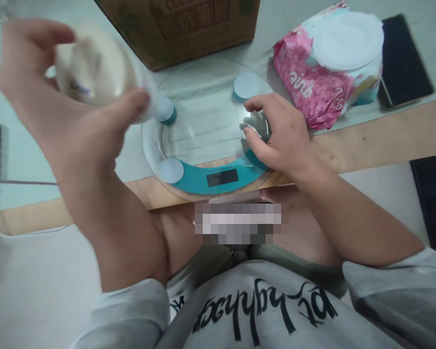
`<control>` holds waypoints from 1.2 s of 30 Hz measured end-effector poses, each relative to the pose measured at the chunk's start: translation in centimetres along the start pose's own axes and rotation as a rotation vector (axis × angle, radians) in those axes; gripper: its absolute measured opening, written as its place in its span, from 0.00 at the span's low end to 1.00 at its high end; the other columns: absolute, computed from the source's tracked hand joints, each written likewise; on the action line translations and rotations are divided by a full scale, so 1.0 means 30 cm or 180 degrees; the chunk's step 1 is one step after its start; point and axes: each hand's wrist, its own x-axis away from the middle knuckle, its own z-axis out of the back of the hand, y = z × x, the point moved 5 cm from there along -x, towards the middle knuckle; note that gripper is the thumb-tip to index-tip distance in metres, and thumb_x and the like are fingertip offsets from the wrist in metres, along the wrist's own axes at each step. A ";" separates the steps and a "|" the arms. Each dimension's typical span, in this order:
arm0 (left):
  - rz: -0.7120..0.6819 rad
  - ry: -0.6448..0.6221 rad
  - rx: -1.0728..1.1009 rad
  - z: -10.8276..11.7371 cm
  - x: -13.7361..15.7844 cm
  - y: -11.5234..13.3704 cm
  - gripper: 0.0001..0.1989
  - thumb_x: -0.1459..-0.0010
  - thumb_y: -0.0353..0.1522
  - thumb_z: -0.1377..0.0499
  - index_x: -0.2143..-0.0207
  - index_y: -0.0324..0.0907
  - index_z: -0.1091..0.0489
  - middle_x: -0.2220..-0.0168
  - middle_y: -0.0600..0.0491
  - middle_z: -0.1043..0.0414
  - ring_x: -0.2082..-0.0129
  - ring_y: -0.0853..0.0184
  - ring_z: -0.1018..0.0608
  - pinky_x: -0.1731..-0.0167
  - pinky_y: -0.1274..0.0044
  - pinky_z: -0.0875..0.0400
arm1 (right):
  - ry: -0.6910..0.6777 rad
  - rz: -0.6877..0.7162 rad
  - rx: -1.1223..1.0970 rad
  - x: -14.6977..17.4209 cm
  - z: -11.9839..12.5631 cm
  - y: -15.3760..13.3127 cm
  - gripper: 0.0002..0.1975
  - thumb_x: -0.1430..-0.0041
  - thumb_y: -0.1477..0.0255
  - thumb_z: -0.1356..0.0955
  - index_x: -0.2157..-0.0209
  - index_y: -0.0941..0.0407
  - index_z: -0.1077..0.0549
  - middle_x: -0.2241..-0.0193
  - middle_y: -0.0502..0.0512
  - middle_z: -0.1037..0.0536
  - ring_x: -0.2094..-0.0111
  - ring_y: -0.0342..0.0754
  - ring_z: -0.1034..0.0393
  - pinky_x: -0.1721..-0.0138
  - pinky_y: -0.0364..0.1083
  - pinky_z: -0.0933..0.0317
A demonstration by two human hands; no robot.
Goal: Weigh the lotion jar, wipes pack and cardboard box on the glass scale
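My left hand (83, 102) is raised at the upper left, fingers curled round a cream-coloured, roundish object (105, 68). Motion blurs this object, so I cannot tell its exact kind. Below and to the right lies a round clear glass scale (199, 131) with a teal band, pale round pads and a dark, blank display (222, 178). My right hand (281, 131) is at the scale's right side, thumb and forefinger bent and apart. Between them shows a shiny curved metal part of the scale. The right hand covers the scale's lower right part.
A brown cardboard box (203, 34) stands behind the scale. To the right are a pink and white wipes pack (316, 77) with a white lid and a dark phone-like slab (405, 60). The wooden table edge (378, 133) runs just before my lap. A white cable (29, 236) hangs at left.
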 end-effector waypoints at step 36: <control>-0.0767 0.0349 0.2320 -0.300 -0.085 -0.058 0.23 0.34 0.54 0.42 0.68 0.45 0.36 0.73 0.54 0.37 0.72 0.67 0.35 0.66 0.65 0.37 | -0.0459 -0.0262 0.0355 -0.004 -0.006 0.033 0.14 0.34 0.61 0.37 0.54 0.51 0.24 0.48 0.60 0.26 0.46 0.56 0.32 0.43 0.59 0.35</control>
